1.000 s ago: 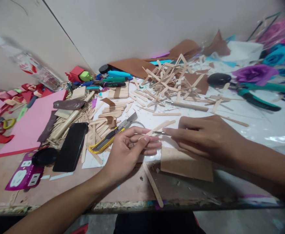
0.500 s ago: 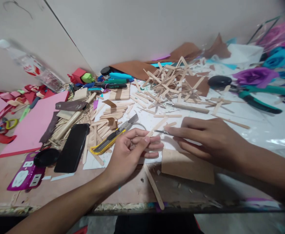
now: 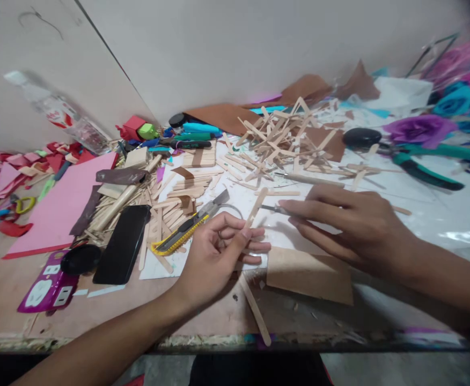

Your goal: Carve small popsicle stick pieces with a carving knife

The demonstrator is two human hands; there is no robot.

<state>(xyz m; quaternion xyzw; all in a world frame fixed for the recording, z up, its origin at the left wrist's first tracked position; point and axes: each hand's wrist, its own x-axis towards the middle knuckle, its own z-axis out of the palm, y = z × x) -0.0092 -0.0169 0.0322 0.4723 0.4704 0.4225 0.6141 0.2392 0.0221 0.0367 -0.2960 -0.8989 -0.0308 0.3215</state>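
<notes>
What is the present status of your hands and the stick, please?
Left hand pinching stick. Right hand holding slim metal tool, tip close to stick. Yellow cutter lying beside left hand, blade out.

The counter (image 3: 214, 321) has a pale brown top, worn and ragged along its front edge, with small scraps scattered near that edge. A white sheet (image 3: 404, 220) covers much of its middle and right. A piece of brown cardboard (image 3: 309, 277) overlaps the sheet's front border, and a single craft stick (image 3: 256, 313) lies slantwise at the front edge. On the left are a black smartphone (image 3: 121, 246), narrow white strips (image 3: 106, 290) just in front of it, a purple power socket (image 3: 45, 292) and a pink sheet (image 3: 58, 212) with a red edge. Red and pink paper pieces (image 3: 28, 161) spread behind that sheet.
</notes>
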